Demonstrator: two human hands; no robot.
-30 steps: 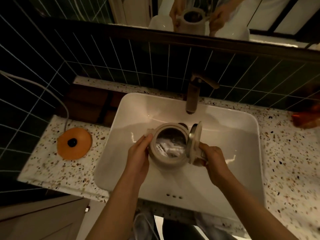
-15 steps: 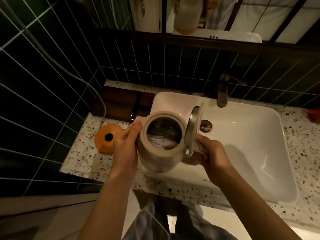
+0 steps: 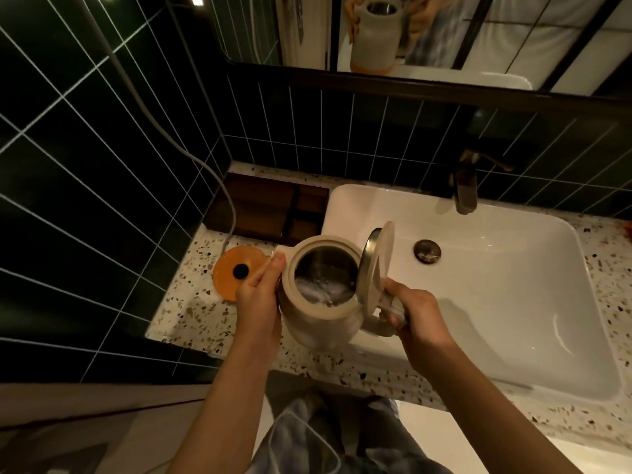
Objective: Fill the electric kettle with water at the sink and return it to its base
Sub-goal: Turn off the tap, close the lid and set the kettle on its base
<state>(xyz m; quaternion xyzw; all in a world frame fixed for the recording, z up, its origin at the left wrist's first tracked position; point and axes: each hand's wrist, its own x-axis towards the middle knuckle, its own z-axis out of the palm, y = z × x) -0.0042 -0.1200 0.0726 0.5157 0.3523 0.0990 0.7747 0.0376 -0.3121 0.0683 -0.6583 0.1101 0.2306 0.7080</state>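
Dark green tiled walls (image 3: 102,159) enclose the corner, and a mirror (image 3: 427,29) above reflects the kettle and both hands. Below runs a speckled terrazzo counter (image 3: 191,313), holding a white rectangular sink (image 3: 506,302) with a dark faucet (image 3: 465,189) at its rear rim and a round drain plug (image 3: 427,250) in the basin. A dark wooden tray (image 3: 266,210) sits in the counter's back corner, left of the sink.

The beige electric kettle (image 3: 321,319) is held in the air above the counter's front edge, between the sink's left rim and the orange base (image 3: 236,275). Its hinged lid (image 3: 376,268) stands open, upright on the handle side, and water glints inside the steel interior. The base lies flat on the counter near the left wall, a black connector at its centre and a grey cord (image 3: 191,155) running up the tiles.

The right hand (image 3: 415,319) is wrapped closed around the kettle's handle. The left hand (image 3: 260,299) presses flat against the kettle's left side, fingers extended, thumb near the rim, partly covering the base from view.
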